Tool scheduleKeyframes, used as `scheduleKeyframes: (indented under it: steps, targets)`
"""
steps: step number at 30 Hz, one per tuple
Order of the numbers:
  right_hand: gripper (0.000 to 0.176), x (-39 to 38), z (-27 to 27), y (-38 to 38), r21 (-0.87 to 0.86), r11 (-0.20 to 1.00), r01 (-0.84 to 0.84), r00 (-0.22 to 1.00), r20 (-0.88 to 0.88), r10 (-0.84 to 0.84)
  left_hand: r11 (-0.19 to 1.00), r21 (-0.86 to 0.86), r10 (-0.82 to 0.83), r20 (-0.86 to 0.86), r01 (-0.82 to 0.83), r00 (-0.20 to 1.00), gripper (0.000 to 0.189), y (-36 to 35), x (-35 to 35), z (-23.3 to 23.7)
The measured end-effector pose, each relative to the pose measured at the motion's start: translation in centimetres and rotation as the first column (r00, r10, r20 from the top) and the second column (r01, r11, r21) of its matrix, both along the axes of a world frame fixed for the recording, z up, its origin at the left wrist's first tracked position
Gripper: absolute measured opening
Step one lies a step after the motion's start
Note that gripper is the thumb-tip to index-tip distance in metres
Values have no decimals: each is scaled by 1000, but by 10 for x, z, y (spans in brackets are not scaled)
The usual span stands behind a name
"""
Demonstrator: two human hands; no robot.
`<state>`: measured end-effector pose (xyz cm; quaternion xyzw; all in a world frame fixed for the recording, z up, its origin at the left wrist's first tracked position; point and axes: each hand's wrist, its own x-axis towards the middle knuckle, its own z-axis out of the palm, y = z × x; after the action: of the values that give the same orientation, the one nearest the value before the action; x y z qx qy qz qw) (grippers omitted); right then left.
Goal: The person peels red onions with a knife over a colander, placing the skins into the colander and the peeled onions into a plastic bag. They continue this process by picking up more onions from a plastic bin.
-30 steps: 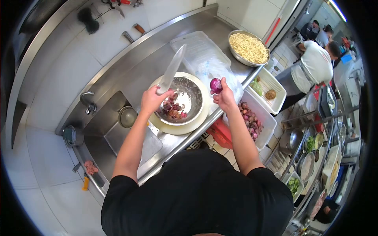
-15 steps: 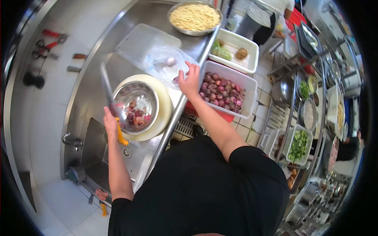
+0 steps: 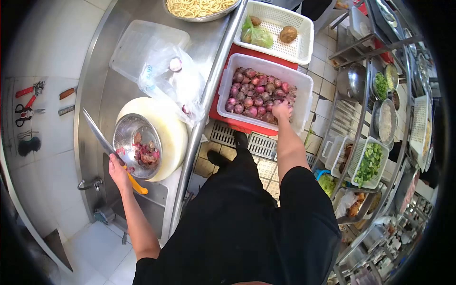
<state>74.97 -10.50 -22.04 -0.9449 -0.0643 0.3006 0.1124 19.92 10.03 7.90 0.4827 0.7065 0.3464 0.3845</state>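
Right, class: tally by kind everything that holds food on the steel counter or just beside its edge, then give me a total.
Metal colander: 1
Metal bowl of noodles: 1
Clear plastic bag: 1
White plastic baskets: 2
Total: 5

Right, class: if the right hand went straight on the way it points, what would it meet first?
The right hand points into the crate, so the onions come first; it may already touch them, depth unclear.
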Motion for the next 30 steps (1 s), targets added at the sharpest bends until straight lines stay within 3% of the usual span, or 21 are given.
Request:
scheduleKeyframes:
  steps: [4,8,11,12,15,16,19,20,21,23,27,30]
  targets:
    - [69,16,-29,10,-67,997,47,999,-14,-48,1000,-12,-16,14,17,1000,39,-9,15,4]
    - [76,28,-78,15,-225,973,-49,999,-6,49,999,29,-27,50,25,998,38,-10,14,-1]
    - [73,26,-35,21,-229,973,-41,990,-143,8,999,33,-18,29,17,999,37,-10,32,9]
    - [73,22,-39,17,-160,987,33,997,-67,-44,999,35,-27,14,26,1000,38,-9,36,10]
    - [76,12,-7,8,-70,997,41,999,-7,-41,998,45,-37,19,36,999,39,-9,44,16]
    - [78,14,-10,-1,118,988,100,995,-21,-98,997,64,-43,20,42,999,40,-9,44,16]
    - [83,29,-30,-30,589,779,215,934,-356,12,992,104,-76,41,71,996,39,-14,51,29]
    - [82,31,-36,-38,667,720,192,953,-301,25,990,113,-85,32,81,996,39,-14,49,27]
    - [84,29,-16,-42,599,800,-26,988,-104,110,988,122,-94,23,91,995,38,-13,44,24]
    - [89,17,39,-45,315,860,-402,909,250,334,984,134,-119,31,114,992,38,-11,39,17]
    - [76,43,26,-45,554,770,-317,948,195,250,976,161,-164,83,149,983,38,-6,34,8]
    - [68,51,43,-38,416,833,-363,932,166,323,975,148,-185,139,164,973,36,-7,34,8]
